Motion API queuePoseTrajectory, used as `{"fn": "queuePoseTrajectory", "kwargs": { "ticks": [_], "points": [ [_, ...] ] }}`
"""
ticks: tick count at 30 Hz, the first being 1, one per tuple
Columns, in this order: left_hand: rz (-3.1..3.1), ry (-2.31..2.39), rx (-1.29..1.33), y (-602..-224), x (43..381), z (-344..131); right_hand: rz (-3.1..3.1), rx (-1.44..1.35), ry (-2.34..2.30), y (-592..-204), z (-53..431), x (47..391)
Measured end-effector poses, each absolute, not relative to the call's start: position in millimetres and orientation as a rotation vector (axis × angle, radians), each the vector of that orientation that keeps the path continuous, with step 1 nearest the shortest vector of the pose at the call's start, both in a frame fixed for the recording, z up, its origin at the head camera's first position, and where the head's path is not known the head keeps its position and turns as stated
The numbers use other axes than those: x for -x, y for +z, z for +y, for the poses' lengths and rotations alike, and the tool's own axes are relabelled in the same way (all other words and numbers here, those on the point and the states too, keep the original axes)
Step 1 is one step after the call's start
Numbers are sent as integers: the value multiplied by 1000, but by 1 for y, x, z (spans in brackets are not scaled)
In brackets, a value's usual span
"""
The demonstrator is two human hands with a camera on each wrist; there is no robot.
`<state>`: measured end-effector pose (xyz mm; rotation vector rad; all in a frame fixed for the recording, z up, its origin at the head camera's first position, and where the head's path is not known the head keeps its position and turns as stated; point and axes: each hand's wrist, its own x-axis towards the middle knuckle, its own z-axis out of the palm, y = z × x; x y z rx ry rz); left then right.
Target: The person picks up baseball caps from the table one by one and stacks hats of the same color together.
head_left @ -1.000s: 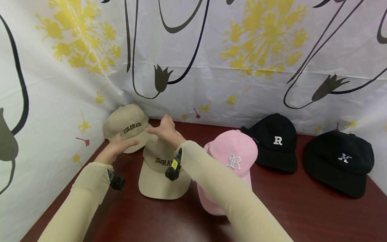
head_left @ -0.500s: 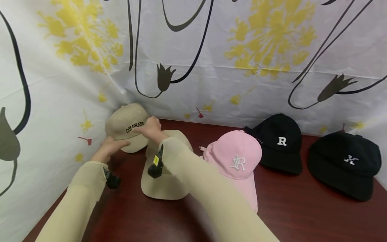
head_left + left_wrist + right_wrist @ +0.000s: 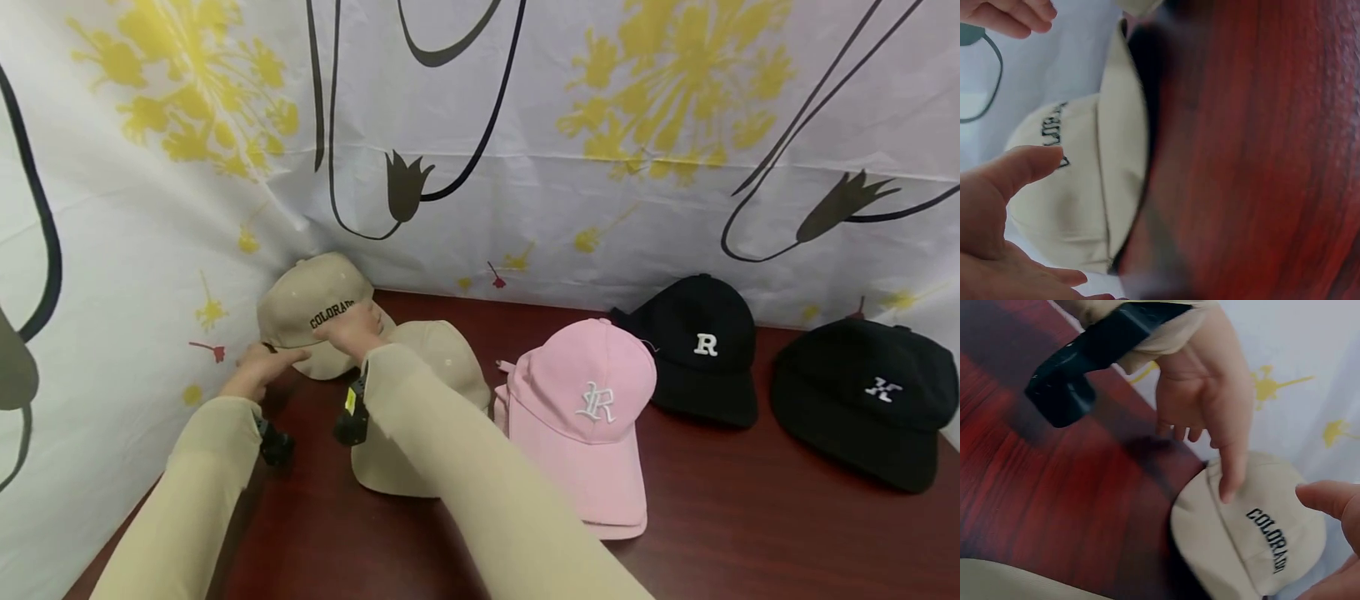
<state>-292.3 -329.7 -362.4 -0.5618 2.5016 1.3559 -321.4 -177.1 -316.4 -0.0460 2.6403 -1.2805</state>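
A beige cap (image 3: 311, 292) with dark COLORADO lettering sits in the back left corner, brim toward me. At its left side is my left hand (image 3: 261, 368), the extended thumb overlapping the cap's front. In the left wrist view that hand (image 3: 991, 219) spreads thumb and fingers apart beside the cap (image 3: 1079, 206). My right hand (image 3: 354, 329) reaches to the cap's right side, in front of the end of the lettering. The right wrist view has this hand (image 3: 1341, 531) with its thumb held apart from the fingers, and the left hand (image 3: 1210, 400) opposite it.
A second beige cap (image 3: 442, 358) lies under my right forearm, partly hidden. To its right are a pink cap (image 3: 592, 375), a black cap (image 3: 693, 325) with a white R and another black cap (image 3: 847, 375). Patterned white sheeting (image 3: 480, 192) borders the dark red table (image 3: 712, 525).
My right hand has moved left and down, from above the second beige cap to the corner cap's right side. The left hand has shifted slightly left and down to the cap's left side.
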Motion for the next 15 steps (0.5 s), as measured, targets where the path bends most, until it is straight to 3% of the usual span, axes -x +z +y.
{"fn": "queuePoseTrajectory", "kwargs": {
  "ticks": [6,15],
  "points": [
    [2519,1350,605,-370,298,-333,2525,129,-1289,-330,-176,311],
    [2590,1373,569,-375,303,-337,2471,-46,-1331,-343,-184,315]
  ]
}}
